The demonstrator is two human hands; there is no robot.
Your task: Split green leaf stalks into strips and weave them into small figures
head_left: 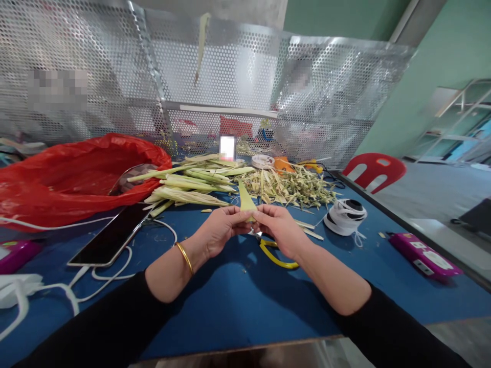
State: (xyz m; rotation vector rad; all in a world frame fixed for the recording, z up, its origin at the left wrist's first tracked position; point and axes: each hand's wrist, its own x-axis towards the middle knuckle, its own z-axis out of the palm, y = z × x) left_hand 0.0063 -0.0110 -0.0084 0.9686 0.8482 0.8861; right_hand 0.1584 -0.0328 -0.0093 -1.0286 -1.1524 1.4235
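Both the left hand (pixel 218 228) and the right hand (pixel 279 226) pinch the near end of a pale green leaf strip (pixel 246 198) over the desk (pixel 245 312); from here, I think that keeps it steady. Yellow-handled scissors (pixel 266 250) are partly hidden by the right hand. Long leaf strips (pixel 192 184) lie just beyond, maybe for easy reach.

"Where are shadows falling?"

"They're softly spreading over the table (pixel 245 319), below the left hand (pixel 220 227). Beyond the grip, the perforated screen (pixel 253 66) is glinting; far right, shelves (pixel 441 135) are blurring."
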